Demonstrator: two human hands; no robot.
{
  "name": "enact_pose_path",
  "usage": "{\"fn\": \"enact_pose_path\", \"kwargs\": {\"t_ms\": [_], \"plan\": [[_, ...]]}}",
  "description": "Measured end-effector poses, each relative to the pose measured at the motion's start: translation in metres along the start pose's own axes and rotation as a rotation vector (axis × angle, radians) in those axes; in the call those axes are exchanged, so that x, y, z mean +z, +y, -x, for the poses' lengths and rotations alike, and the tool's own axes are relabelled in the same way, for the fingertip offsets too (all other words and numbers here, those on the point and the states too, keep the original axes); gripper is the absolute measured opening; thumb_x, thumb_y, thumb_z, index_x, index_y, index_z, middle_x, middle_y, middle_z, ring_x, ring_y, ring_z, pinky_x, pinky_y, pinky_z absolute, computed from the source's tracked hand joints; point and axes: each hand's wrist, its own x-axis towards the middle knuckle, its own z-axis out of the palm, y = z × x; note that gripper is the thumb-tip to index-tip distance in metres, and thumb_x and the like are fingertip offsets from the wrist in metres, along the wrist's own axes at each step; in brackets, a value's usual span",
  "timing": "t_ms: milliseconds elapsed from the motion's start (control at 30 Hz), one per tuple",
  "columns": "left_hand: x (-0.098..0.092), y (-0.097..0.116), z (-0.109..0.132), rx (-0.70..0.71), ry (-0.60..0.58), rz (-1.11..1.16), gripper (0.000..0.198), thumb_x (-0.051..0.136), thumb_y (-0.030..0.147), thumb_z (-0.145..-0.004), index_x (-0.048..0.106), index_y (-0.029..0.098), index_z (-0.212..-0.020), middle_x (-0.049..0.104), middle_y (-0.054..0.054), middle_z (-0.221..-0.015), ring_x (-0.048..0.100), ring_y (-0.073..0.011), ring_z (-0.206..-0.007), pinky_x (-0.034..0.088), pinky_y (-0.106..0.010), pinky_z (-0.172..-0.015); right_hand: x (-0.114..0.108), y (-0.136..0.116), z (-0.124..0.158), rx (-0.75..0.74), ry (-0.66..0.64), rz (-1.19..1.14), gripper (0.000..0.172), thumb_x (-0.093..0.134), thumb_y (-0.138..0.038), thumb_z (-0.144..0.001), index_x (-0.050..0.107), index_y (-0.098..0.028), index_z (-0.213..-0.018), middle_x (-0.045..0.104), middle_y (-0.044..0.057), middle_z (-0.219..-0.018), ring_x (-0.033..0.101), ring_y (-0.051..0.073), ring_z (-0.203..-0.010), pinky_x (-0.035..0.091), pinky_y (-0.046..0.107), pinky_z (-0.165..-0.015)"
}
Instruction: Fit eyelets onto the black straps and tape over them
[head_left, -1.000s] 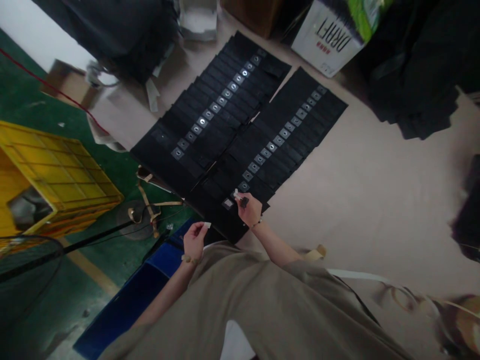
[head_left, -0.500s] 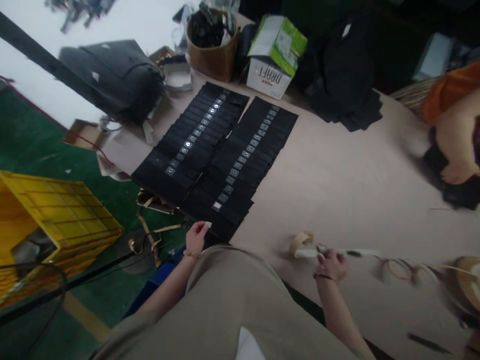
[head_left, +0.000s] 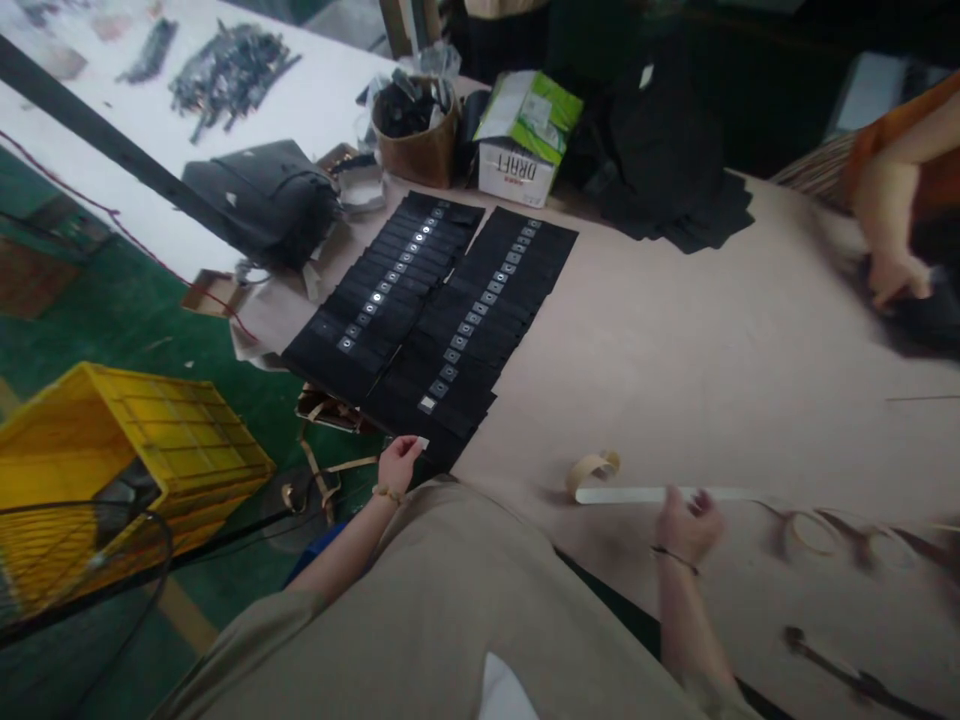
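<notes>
Near the black pieces (head_left: 442, 330), the left hand (head_left: 397, 463) pinches a pale tab (head_left: 424, 443), best held by its edge; at the white strip (head_left: 622, 495), the right hand (head_left: 688, 525) is blurred, its grip unclear.

black fabric pieces (head_left: 456, 295) bear rows of grey squares (head_left: 451, 356); strip (head_left: 622, 495) white; crate (head_left: 199, 435) yellow; tabletop (head_left: 675, 350) beige; floor (head_left: 146, 340) green.

Green floor (head_left: 161, 325) lies below 1 beige table (head_left: 652, 350) and 1 white table (head_left: 322, 95).
</notes>
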Motion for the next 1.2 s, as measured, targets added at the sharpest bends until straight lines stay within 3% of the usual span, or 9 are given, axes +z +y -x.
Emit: {"fn": "enact_pose_path", "kwargs": {"t_ms": [133, 267, 433, 600, 733, 833, 1000, 1100, 1200], "plan": [[0.007, 0.01, -0.021, 0.069, 0.0, -0.021, 0.031, 0.068, 0.042, -0.072, 0.069, 0.016, -0.088, 0.071, -0.004, -0.081, 0.063, -0.0148, -0.075, 0.049, -0.027, -0.075, 0.098, -0.028, 0.005, 0.013, -0.245, -0.001, 0.066, 0.061, -0.052, -0.073, 0.058, -0.008, -0.122, 0.065, 0.02, -0.106, 0.061, 0.031, -0.096, 0.049, 0.046, -0.088], [0.026, 0.047, -0.061, 0.107, 0.024, -0.155, 0.024, 0.066, 0.036, -0.075, 0.07, 0.017, -0.088, 0.072, -0.004, -0.081, 0.064, -0.015, -0.075, 0.049, -0.026, -0.074, 0.139, -0.058, 0.014, 0.0, -0.387, -0.175, 0.058, 0.058, -0.043, -0.073, 0.059, -0.01, -0.12, 0.068, 0.015, -0.099, 0.063, 0.025, -0.085, 0.051, 0.044, -0.084], [0.058, 0.084, -0.097, 0.028, 0.053, -0.482, 0.02, 0.066, 0.039, -0.079, 0.072, 0.024, -0.09, 0.074, -0.003, -0.091, 0.066, -0.0201, -0.089, 0.044, -0.035, -0.088, 0.149, -0.112, 0.044, -0.234, -0.6, -0.567, 0.054, 0.061, -0.035, -0.079, 0.051, -0.018, -0.129, 0.063, 0.013, -0.113, 0.065, 0.02, -0.088, 0.056, 0.038, -0.08], [0.067, 0.087, -0.102, -0.028, 0.126, -0.564, 0.022, 0.067, 0.036, -0.08, 0.068, 0.027, -0.1, 0.074, -0.001, -0.094, 0.065, -0.0215, -0.097, 0.035, -0.041, -0.098, 0.155, -0.159, 0.071, -0.419, -0.715, -0.57, 0.06, 0.056, -0.015, -0.08, 0.045, -0.025, -0.139, 0.05, 0.015, -0.135, 0.062, 0.021, -0.11, 0.057, 0.031, -0.075], [0.06, 0.099, -0.087, 0.168, 0.15, -0.64, 0.025, 0.069, 0.032, -0.08, 0.067, 0.027, -0.104, 0.07, -0.005, -0.107, 0.059, -0.0258, -0.11, 0.033, -0.044, -0.101, 0.157, -0.176, 0.075, -0.45, -0.752, -0.524, 0.078, 0.054, -0.012, -0.079, 0.028, -0.029, -0.151, 0.026, 0.015, -0.158, 0.042, 0.029, -0.138, 0.056, 0.027, -0.067], [0.061, 0.114, -0.064, 0.372, -0.078, -0.543, 0.016, 0.065, 0.035, -0.085, 0.071, 0.024, -0.094, 0.068, -0.008, -0.114, 0.056, -0.0274, -0.115, 0.036, -0.044, -0.102, 0.154, -0.182, 0.074, -0.498, -0.81, -0.535, 0.084, 0.054, -0.013, -0.082, 0.017, -0.031, -0.156, 0.018, 0.012, -0.163, 0.033, 0.03, -0.145, 0.057, 0.028, -0.07], [0.075, 0.127, -0.025, 0.221, -0.618, -0.036, 0.036, 0.067, 0.036, -0.083, 0.066, 0.018, -0.114, 0.072, -0.007, -0.097, 0.067, -0.0184, -0.087, 0.053, -0.032, -0.081, 0.14, -0.188, 0.079, -0.653, -0.883, -0.602, 0.076, 0.05, -0.014, -0.087, 0.02, -0.029, -0.156, 0.012, 0.01, -0.165, 0.021, 0.027, -0.15, 0.056, 0.032, -0.085], [0.074, 0.134, -0.008, 0.309, -0.513, -0.038, 0.019, 0.067, 0.033, -0.083, 0.07, 0.017, -0.094, 0.072, -0.004, -0.087, 0.065, -0.0153, -0.079, 0.052, -0.028, -0.075, 0.135, -0.188, 0.085, -0.519, -0.921, -0.706, 0.082, 0.059, -0.025, -0.086, 0.016, -0.031, -0.156, 0.006, 0.008, -0.166, 0.018, 0.028, -0.15, 0.055, 0.034, -0.088], [0.066, 0.143, 0.007, 0.518, -0.412, -0.111, 0.015, 0.062, 0.032, -0.087, 0.071, 0.02, -0.089, 0.072, -0.002, -0.085, 0.064, -0.0143, -0.077, 0.052, -0.027, -0.075, 0.138, -0.187, 0.089, -0.086, -1.087, -0.933, 0.082, 0.06, -0.048, -0.086, 0.016, -0.037, -0.154, 0.021, 0.009, -0.162, 0.042, 0.027, -0.138, 0.057, 0.035, -0.082]]}}
